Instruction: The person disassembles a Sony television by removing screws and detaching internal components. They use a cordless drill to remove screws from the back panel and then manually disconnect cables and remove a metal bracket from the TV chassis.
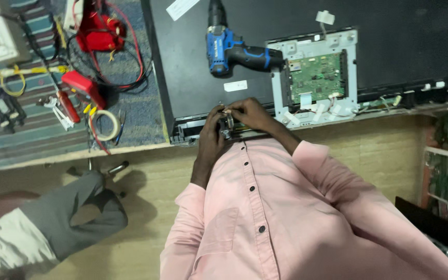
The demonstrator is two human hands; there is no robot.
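You have the flat black panel [390,46] lying face down on the floor, and the job looks well under way. The back is open enough that the green circuit board [316,77] sits bare inside its white metal frame [281,78], with ribbon cables and white connectors loose along the lower side. The blue cordless drill [229,49] lies on the panel, touching the frame's left edge and held by nobody. What seems left is the work along the panel's near edge, where the trim strip [187,130] stands exposed.

Both your hands meet at that edge, just left of the frame. Your left hand [211,140] comes up from below with the wrist bent and the fingers curled closed around a small metallic part [228,123]. Your right hand [250,111] reaches in from the right, forearm in the pink sleeve [333,176], fingertips pinched onto the top of the same piece. It is too small to say what kind of part it is.

Off to the left, on the striped mat [6,140], lie a red meter [81,85], red leads and a tape roll [107,124]. Another person's knee [73,212] shows lower left.
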